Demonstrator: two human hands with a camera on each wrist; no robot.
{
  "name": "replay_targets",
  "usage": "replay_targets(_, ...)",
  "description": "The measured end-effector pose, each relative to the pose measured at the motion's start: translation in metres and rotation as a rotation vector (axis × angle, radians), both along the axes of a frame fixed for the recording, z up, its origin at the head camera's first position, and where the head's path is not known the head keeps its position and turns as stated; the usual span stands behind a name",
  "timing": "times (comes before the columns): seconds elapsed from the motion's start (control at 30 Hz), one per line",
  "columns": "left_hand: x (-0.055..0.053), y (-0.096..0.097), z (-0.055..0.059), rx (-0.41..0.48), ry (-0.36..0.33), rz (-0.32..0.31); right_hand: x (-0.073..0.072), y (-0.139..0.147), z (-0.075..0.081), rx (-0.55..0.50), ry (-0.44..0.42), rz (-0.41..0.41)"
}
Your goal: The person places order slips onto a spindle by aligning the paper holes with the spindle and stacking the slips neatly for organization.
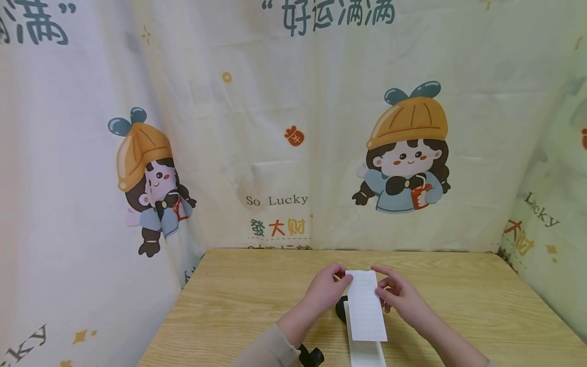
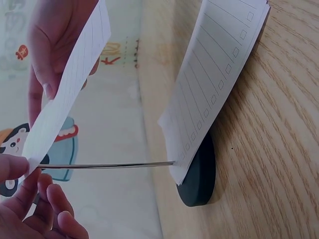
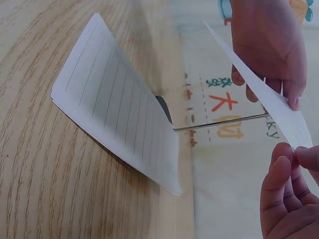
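Note:
A loose lined paper slip (image 1: pixel 365 306) is held up between my two hands, tilted in the head view. My left hand (image 1: pixel 324 288) pinches its upper left corner, thumb in front. At the upper right edge, my right hand (image 1: pixel 401 298) pinches it between thumb and fingers. Below stands a bill spike with a round black base (image 2: pixel 202 174) and a thin metal rod (image 2: pixel 104 165). The rod's tip meets the slip beside my left fingers; whether it pierces the paper I cannot tell. Several lined sheets (image 3: pixel 112 94) with checkboxes sit low on the rod, over the base.
All this stands on a wood-grain table (image 1: pixel 257 285). Behind it and at the sides hangs a pale printed curtain (image 1: pixel 257 127) with cartoon figures and lettering. A black device (image 1: pixel 313 358) shows at my left wrist.

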State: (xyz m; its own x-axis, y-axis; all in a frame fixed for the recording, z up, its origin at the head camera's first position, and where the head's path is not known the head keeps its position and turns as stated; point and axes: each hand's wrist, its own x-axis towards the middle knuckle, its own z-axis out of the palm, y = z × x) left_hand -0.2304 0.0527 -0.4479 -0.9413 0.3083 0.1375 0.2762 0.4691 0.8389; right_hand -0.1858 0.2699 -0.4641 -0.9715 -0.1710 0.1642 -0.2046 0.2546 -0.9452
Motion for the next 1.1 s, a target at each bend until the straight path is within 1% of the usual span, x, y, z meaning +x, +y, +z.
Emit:
replay_targets(0.17,0.0011,0.0003,0.0014,0.000,0.001,-0.003,0.0001,-0.0003,-0.0015,0.000,0.011,0.000)
replay_targets(0.3,0.0003,0.0020,0.0006,-0.013,-0.003,0.006,0.0007,-0.0001,-0.0018,-0.002,0.016,-0.004)
replay_targets(0.77,-0.0012,0.0048,0.0024,-0.020,-0.025,0.020,0.0000,-0.0004,0.0011,0.000,-0.007,-0.027)
replay_targets(0.93,-0.0028,0.0063,0.0010,-0.012,-0.018,0.014,-0.0001,-0.0011,0.0026,0.000,-0.018,-0.044)
replay_targets(1.1,-0.0036,0.0078,0.0002,0.004,-0.026,0.013,0.0001,-0.0007,0.0026,-0.005,-0.021,-0.040)
